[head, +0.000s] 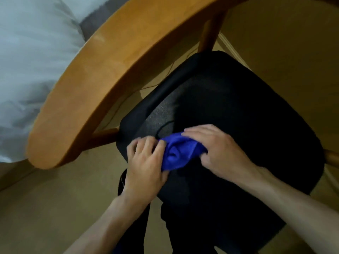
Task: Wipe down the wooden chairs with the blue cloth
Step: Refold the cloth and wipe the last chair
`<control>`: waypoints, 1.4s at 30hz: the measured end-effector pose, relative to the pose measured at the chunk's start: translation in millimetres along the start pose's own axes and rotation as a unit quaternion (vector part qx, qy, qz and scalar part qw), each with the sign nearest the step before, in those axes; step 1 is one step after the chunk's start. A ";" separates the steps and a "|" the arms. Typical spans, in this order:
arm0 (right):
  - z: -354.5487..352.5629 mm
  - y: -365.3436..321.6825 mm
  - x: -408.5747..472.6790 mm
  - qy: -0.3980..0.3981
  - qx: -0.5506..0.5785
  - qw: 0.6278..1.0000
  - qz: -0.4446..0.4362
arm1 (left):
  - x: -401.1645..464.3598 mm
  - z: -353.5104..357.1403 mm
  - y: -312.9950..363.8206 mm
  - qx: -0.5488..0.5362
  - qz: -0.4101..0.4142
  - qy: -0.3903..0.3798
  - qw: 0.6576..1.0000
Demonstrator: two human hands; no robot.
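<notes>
A wooden chair fills the view, its curved backrest rail arching from lower left to upper right over a black padded seat. The blue cloth lies bunched on the near part of the seat. My left hand grips the cloth's left edge with curled fingers. My right hand holds its right side, fingers laid over the top and thumb underneath. The view is motion-blurred.
A white bed cover lies at the left behind the backrest. Beige carpet covers the floor. A second wooden armrest end shows at the right edge. My dark trousers are below the seat.
</notes>
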State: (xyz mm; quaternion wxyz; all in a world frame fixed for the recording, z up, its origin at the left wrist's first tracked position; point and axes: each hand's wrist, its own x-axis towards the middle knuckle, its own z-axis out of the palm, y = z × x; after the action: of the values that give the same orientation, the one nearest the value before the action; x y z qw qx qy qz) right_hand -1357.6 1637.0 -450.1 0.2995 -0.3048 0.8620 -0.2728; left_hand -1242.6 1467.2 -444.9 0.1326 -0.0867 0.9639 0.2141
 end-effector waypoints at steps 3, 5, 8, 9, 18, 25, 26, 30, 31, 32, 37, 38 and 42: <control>-28.9 2.7 55.9 0.104 0.000 0.995 -0.009 | 68.3 -23.2 -5.8 -0.081 -0.039 0.082 0.993; -42.9 4.0 102.7 0.162 0.008 0.987 -0.011 | 125.4 -40.2 -17.5 -0.133 -0.058 0.118 0.982; -45.6 5.5 148.4 0.190 -0.038 0.981 0.023 | 169.0 -40.3 -28.4 -0.118 -0.079 0.091 0.986; -39.0 6.4 151.4 0.189 -0.056 0.980 0.038 | 167.0 -32.6 -28.9 -0.102 -0.080 0.086 0.988; 27.4 7.6 -18.6 0.029 -0.020 0.999 0.008 | -21.3 35.1 13.1 0.001 -0.054 0.039 0.998; 10.2 -5.9 -16.0 0.014 0.005 0.999 -0.047 | -32.7 17.8 6.7 -0.143 -0.057 0.095 0.983; 5.6 -11.7 9.2 0.046 0.009 0.997 -0.061 | -15.7 7.7 -0.4 -0.168 -0.075 0.130 0.974; 4.8 -38.2 107.8 0.083 0.002 0.994 -0.072 | 51.3 -18.2 -33.6 -0.124 -0.162 0.188 0.961; 9.6 -42.1 122.1 0.077 -0.010 0.994 -0.071 | 58.9 -17.4 -38.6 -0.101 -0.173 0.177 0.964; 13.5 -43.1 128.6 0.076 -0.032 0.994 -0.076 | 60.7 -13.9 -40.3 -0.085 -0.176 0.163 0.967; 14.0 -16.6 73.4 0.041 -0.023 0.991 -0.127 | 14.2 15.0 -14.4 -0.039 -0.138 0.138 0.980; 13.6 -3.4 53.2 0.033 -0.029 0.990 -0.136 | -0.5 25.9 2.6 -0.044 -0.136 0.124 0.982; 4.6 53.5 -53.7 -0.016 -0.046 0.992 -0.115 | -61.3 83.8 104.5 -0.078 -0.128 0.038 0.988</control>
State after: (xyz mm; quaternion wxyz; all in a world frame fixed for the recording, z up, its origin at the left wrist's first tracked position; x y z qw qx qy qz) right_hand -1339.7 1708.3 -469.3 0.2656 -0.4203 0.8277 -0.2602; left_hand -1189.6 1603.9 -459.4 0.1152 -0.2280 0.9293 0.2667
